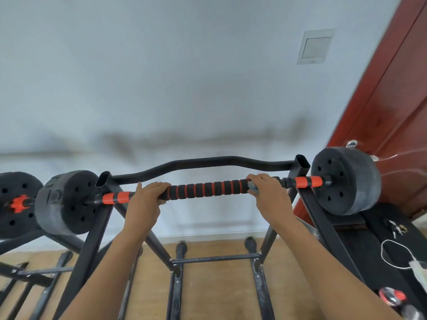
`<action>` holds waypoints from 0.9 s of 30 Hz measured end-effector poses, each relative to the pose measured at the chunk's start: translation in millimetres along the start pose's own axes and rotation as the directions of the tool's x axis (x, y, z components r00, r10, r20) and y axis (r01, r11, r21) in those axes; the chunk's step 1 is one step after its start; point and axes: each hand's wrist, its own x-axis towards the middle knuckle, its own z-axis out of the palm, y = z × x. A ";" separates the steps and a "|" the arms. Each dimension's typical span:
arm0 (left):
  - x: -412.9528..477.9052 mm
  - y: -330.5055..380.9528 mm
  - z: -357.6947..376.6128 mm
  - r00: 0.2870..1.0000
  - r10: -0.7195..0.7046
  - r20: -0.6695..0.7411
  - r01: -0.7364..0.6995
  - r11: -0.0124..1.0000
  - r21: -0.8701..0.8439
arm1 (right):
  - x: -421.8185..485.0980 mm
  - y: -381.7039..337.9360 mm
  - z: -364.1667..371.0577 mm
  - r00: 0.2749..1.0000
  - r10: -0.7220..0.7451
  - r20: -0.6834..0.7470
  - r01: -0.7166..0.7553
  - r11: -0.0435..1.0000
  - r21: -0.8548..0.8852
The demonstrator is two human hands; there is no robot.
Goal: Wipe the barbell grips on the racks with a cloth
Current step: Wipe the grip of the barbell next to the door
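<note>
A barbell lies across a black rack (300, 167). Its foam grip (208, 189) is black with orange rings, and dark weight plates sit at both ends. My left hand (147, 197) grips the left end of the foam grip, fingers curled over the bar. My right hand (269, 192) grips the right end, with a blue-grey cloth (253, 188) bunched under the fingers against the bar. Most of the cloth is hidden by the hand.
A second barbell's plate (16, 204) sits at the far left on another rack. A red-brown door (392, 112) stands at right, over a black bench (374, 245) with keys and a white cord. Black rack legs (175, 273) cross the wooden floor below.
</note>
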 end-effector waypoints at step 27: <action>-84.6 110.2 -99.6 0.978 0.201 -0.059 -0.168 0.581 -0.796 | -78.1 -138.8 -114.4 0.918 -0.036 0.394 -0.357 0.353 0.864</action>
